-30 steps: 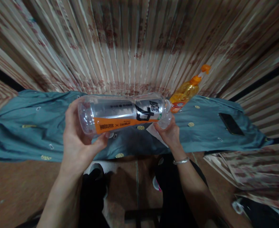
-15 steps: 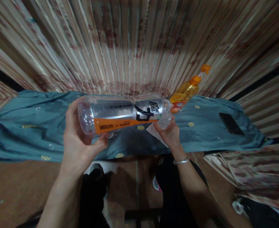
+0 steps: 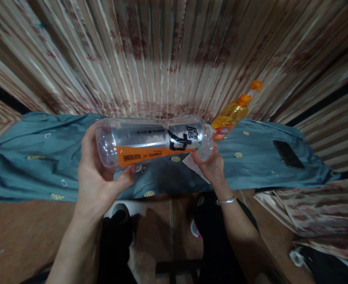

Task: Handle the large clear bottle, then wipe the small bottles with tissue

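A large clear plastic bottle (image 3: 144, 136) with a silver and orange label lies sideways in the air above the cloth. Around its base, at the left end, my left hand (image 3: 101, 173) is closed, thumb along the lower side. My right hand (image 3: 211, 165) grips the neck end, its fingers partly hidden behind the bottle. Whether a cap sits on the neck I cannot tell. Just beyond the neck stands a pump bottle (image 3: 231, 114) of orange liquid with an orange top. Below my right hand, part of a white paper or tissue (image 3: 195, 167) shows on the cloth.
A narrow table covered in teal patterned cloth (image 3: 49, 157) runs across the view. On its right part lies a dark phone (image 3: 288, 154). Behind rises a pleated, flowered curtain (image 3: 162, 59). My legs and a dark bar (image 3: 178, 267) are below.
The bottle's base end and my left hand have shifted very slightly left. My right hand keeps its place at the neck end.
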The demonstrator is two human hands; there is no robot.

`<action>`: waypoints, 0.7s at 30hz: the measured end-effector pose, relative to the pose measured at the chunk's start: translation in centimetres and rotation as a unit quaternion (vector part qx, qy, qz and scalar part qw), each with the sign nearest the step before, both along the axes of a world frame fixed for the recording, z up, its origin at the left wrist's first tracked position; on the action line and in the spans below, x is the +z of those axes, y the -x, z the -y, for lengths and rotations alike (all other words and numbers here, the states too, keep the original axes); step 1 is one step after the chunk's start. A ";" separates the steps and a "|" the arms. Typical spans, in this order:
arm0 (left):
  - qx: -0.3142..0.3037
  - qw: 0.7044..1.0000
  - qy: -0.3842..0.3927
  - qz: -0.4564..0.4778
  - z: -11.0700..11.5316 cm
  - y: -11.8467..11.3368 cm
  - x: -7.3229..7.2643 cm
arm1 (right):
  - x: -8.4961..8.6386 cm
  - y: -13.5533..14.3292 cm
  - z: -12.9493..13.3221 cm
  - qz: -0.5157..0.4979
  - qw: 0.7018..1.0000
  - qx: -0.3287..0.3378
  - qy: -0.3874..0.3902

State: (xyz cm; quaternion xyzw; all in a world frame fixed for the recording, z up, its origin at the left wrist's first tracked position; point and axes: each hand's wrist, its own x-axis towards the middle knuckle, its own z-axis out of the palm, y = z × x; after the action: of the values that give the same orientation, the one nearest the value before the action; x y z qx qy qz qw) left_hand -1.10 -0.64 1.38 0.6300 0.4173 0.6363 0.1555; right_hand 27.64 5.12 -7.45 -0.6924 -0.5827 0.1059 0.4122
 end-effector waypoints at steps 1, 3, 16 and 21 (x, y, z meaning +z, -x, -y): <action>0.000 1.000 0.003 0.002 0.0 0.0 0.0 | 0.0 0.0 0.0 -0.001 1.000 0.002 -0.002; 0.000 1.000 0.010 0.004 0.1 -0.1 -0.1 | 0.0 0.0 0.0 -0.001 1.000 0.002 -0.004; -0.002 1.000 0.001 -0.012 -0.1 0.1 -0.1 | 0.1 0.0 0.0 0.002 1.000 0.005 -0.007; -0.006 1.000 -0.011 -0.021 -0.2 0.3 -0.1 | 0.3 0.1 0.0 0.000 1.000 0.004 0.003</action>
State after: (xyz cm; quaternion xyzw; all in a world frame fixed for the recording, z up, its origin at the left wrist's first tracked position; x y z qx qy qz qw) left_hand -1.37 -0.41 1.26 0.6472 0.4094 0.6268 0.1434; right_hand 27.55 5.08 -7.14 -0.6911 -0.5851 0.1096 0.4099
